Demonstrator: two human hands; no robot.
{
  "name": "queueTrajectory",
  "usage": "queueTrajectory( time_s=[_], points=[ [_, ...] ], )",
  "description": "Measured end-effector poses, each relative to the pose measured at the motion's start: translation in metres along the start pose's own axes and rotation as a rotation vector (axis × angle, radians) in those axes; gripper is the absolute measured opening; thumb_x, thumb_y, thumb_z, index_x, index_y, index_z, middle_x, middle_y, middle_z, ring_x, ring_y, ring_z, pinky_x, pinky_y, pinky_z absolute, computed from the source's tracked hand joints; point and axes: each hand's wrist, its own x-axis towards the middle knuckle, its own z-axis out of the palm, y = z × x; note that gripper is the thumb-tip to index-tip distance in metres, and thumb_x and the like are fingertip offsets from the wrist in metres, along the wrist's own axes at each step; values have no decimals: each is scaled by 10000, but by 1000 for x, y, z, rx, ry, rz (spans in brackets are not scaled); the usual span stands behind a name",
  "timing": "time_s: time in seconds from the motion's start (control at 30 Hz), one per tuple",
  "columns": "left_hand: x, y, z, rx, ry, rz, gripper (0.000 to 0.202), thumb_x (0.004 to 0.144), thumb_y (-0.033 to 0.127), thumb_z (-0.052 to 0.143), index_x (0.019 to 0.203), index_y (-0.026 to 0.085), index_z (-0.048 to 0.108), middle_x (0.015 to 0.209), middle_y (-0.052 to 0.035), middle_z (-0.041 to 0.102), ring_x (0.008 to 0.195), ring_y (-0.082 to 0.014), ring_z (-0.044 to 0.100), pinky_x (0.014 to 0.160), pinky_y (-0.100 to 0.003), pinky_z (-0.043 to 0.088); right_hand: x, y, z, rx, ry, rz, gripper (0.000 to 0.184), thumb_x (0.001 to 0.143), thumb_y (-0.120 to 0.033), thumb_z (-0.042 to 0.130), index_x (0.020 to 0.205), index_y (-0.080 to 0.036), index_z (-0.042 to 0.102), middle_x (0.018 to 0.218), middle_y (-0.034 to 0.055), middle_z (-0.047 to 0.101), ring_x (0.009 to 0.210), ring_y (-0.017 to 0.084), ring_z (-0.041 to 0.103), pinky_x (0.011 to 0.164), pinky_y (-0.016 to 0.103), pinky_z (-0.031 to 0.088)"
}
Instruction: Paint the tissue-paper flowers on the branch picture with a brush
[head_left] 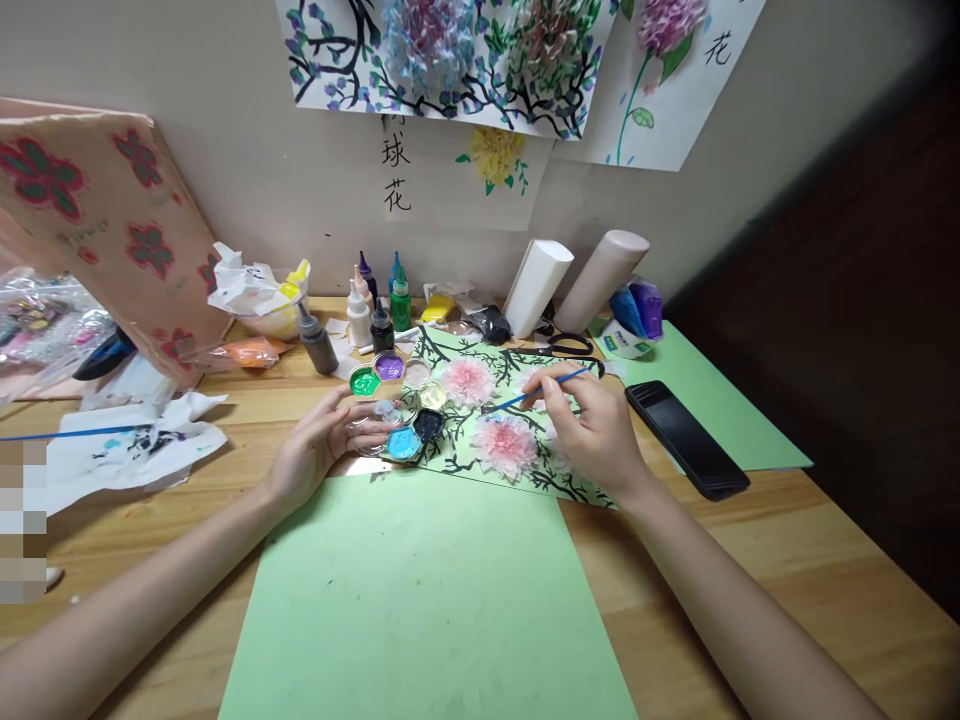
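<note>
My right hand is closed round a thin blue paintbrush, its tip pointing left over a green sheet painted with black branches. Pink paper flowers are stuck on that sheet, and part of it is hidden under my hand. My left hand grips the left side of a paint palette with round wells, which overlaps the sheet's left end. Green, purple, black and light blue paint show in its wells.
A plain green sheet lies in front. Paint bottles stand at the back, near black scissors. A black phone lies at right. A stained tissue is at left, and paper-flower pictures hang on the wall.
</note>
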Motion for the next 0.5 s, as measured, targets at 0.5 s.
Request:
queueTrajectory(
  time_s=[0.5],
  points=[
    [2, -3, -4, -12, -8, -4, 191, 854, 238, 530, 1025, 192, 456, 1004, -72, 684, 955, -271, 672, 797, -351, 555, 1, 1, -2, -26, 47, -14, 256, 908, -213, 426, 730, -188, 609, 747, 24, 651, 708, 145, 607, 670, 282, 463]
  ],
)
